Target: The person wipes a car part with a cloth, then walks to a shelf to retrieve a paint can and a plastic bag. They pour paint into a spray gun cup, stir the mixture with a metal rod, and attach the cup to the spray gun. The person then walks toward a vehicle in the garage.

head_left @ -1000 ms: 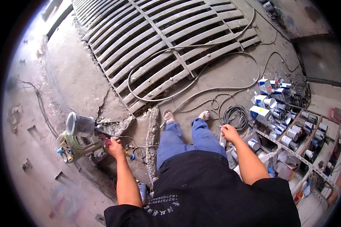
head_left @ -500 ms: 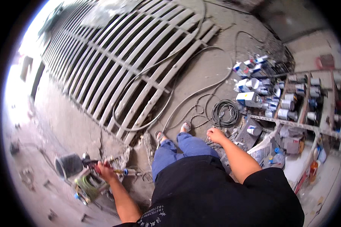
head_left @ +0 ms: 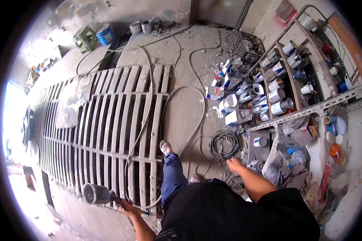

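My left hand (head_left: 128,208) is wrapped round a paint spray gun (head_left: 115,198) at the lower left. The gun carries a grey, paint-stained cup (head_left: 91,194), tilted so that its round end shows. A blue-ended fitting (head_left: 144,212) sticks out by the hand, and the hose lies close to it. My right hand (head_left: 234,164) hangs at my right side with its fingers curled in and nothing visible in them. In the picture it sits just below a coil of dark cable (head_left: 223,145), apparently above the floor and apart from it.
A slatted floor grate (head_left: 108,148) lies to the left, with a loose hose (head_left: 149,104) across it. Paint cans (head_left: 276,95) crowd a metal rack (head_left: 309,105) on the right and the floor before it. A green stool (head_left: 85,39) and blue bucket (head_left: 104,34) stand far off.
My view has turned leftward to rightward, bringing the back wall, stool and bucket into sight. I have stepped forward with one foot. The spray gun has left the green machine-like object beside it.
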Tool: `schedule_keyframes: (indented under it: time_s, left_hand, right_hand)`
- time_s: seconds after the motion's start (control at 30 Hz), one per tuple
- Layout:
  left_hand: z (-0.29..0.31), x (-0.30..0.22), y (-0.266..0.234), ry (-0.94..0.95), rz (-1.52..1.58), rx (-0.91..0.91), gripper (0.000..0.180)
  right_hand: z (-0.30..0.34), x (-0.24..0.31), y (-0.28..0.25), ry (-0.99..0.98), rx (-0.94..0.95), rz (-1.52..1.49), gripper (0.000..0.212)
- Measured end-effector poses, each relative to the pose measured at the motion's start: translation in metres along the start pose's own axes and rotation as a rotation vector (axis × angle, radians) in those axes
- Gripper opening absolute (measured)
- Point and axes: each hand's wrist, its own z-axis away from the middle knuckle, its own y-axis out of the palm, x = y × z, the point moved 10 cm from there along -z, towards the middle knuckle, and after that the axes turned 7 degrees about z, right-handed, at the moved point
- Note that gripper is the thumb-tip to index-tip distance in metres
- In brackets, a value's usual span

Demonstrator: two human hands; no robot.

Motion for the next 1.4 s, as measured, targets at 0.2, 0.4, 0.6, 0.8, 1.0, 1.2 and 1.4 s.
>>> schedule_keyframes:
  time_s: [0.2, 0.4, 0.6, 0.8, 1.0, 1.2, 1.4]
  left_hand:
    - [-0.057, 0.002, 0.176, 0.067, -0.073, 0.177, 0.032]
    - [-0.097, -0.037, 0.386, -0.158, -0.155, 0.302, 0.021]
    - [-0.14, -0.093, 0.598, -0.109, -0.206, 0.525, 0.015]
    - [-0.114, -0.135, 0.78, 0.13, -0.225, 0.597, 0.015]
    - [-0.095, -0.148, 0.888, -0.091, -0.331, 0.459, 0.013]
    - [-0.055, -0.163, 1.063, -0.091, -0.341, 0.597, 0.017]
    - [-0.047, -0.19, 1.249, 0.004, -0.434, 0.592, 0.019]
  right_hand:
    - [-0.069, 0.012, -0.029, 0.182, 0.038, 0.015, 0.044]
    - [-0.112, 0.165, -0.138, -0.05, -0.222, -0.004, 0.038]
    - [-0.22, 0.246, -0.232, -0.102, -0.506, -0.132, 0.027]
    - [-0.383, 0.208, -0.233, -0.042, 0.07, -0.469, 0.014]
    - [-0.486, 0.294, -0.366, 0.068, 0.112, -0.527, 0.012]
    - [-0.585, 0.485, -0.62, -0.067, -0.252, -0.473, 0.021]
    - [-0.687, 0.593, -0.761, -0.131, -0.459, -0.335, 0.041]
